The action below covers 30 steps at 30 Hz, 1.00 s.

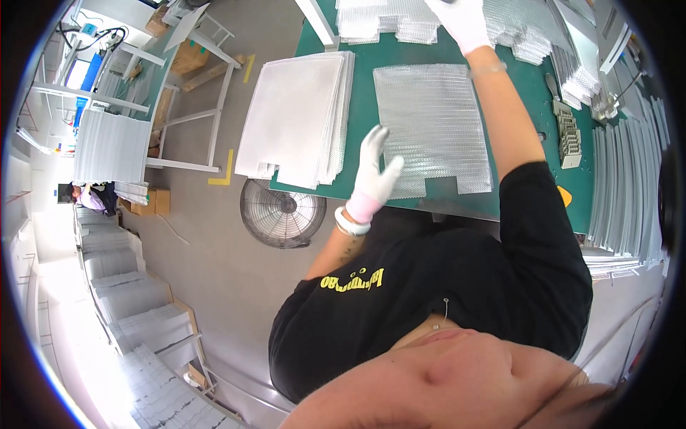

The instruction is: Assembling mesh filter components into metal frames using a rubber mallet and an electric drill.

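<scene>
Fingers (381,135) of the left hand (374,173) spread at a bubble sheet (437,121); right hand (464,26) grip and cardboard box (189,57) contents unclear.

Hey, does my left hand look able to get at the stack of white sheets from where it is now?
Probably yes: the left hand is just to the right of the stack of white sheets, with only a strip of green tabletop showing between them and nothing visibly in the way.
</scene>
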{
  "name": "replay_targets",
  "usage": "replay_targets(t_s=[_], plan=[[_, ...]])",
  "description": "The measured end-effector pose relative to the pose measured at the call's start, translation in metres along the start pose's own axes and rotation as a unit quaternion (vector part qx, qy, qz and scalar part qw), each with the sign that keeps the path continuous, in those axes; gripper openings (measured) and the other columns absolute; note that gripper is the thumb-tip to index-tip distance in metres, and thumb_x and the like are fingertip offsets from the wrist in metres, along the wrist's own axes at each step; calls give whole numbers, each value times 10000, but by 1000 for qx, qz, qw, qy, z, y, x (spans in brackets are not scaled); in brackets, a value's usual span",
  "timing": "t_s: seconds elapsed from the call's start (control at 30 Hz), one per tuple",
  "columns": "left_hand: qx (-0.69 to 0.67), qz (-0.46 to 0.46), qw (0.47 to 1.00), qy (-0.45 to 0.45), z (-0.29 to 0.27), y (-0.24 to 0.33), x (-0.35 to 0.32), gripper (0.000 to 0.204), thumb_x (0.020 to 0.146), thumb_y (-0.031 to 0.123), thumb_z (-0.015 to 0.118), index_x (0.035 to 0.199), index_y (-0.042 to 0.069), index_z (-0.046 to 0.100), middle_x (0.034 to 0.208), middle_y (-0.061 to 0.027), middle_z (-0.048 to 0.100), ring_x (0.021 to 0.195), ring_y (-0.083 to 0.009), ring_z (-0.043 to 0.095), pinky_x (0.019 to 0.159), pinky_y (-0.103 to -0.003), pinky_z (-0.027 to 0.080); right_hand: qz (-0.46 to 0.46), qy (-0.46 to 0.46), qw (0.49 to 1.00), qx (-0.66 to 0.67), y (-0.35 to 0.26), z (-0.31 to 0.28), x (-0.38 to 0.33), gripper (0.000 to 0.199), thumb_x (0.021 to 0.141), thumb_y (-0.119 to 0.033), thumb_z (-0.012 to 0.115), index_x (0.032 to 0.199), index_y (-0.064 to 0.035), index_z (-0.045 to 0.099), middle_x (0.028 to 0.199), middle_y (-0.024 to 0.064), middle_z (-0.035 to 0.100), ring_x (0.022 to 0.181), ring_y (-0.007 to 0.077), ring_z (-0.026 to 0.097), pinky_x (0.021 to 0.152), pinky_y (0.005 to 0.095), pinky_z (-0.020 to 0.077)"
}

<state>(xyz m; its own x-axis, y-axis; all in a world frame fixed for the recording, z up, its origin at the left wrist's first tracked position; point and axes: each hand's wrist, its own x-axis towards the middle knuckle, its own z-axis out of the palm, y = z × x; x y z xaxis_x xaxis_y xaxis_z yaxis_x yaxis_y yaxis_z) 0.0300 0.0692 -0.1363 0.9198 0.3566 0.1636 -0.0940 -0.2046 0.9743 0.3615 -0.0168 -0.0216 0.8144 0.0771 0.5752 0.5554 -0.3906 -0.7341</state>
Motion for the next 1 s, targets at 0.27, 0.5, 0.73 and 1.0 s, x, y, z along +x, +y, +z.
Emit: replay_targets(t_s=[0.27, 0.5, 0.73, 1.0], plan=[[-629, -61, 774, -45, -28, 28, 61, 789, 1007, 443, 566, 1526, -62, 253, 1458, -259, 430, 1278, -347, 517, 1062, -450, 453, -40, -10, 994, 97, -12, -101, -175, 1126, 721, -109, 853, 1538, 97, 105, 1465, 265, 338, 1239, 326, 518, 981, 412, 523], [90, -69, 987, 114, 8, 37, 13, 709, 870, 140, 720, 1467, -65, 398, 1033, -142, 683, 742, -99, 637, 692, -260, 542, -5, -103, 993, -64, -12, -169, -257, 1000, 734, -181, 836, 1509, 74, 257, 1455, 296, 359, 1267, 402, 479, 1084, 442, 411], [238, -63, 963, 110, 28, 19, -1, 685, 848, 163, 710, 1433, -74, 444, 803, -83, 664, 642, -148, 618, 670, -287, 532, -28, -149, 968, -199, 5, -167, -280, 944, 722, -276, 834, 1463, 43, 345, 1394, 351, 444, 1265, 468, 492, 1048, 478, 446], [290, -70, 950, 88, 25, 1, 1, 677, 870, 204, 682, 1431, -84, 433, 956, -173, 694, 730, -236, 662, 733, -347, 543, 0, -162, 953, -256, 7, -157, -286, 940, 718, -339, 830, 1464, -10, 363, 1407, 282, 469, 1177, 429, 547, 976, 467, 488]])
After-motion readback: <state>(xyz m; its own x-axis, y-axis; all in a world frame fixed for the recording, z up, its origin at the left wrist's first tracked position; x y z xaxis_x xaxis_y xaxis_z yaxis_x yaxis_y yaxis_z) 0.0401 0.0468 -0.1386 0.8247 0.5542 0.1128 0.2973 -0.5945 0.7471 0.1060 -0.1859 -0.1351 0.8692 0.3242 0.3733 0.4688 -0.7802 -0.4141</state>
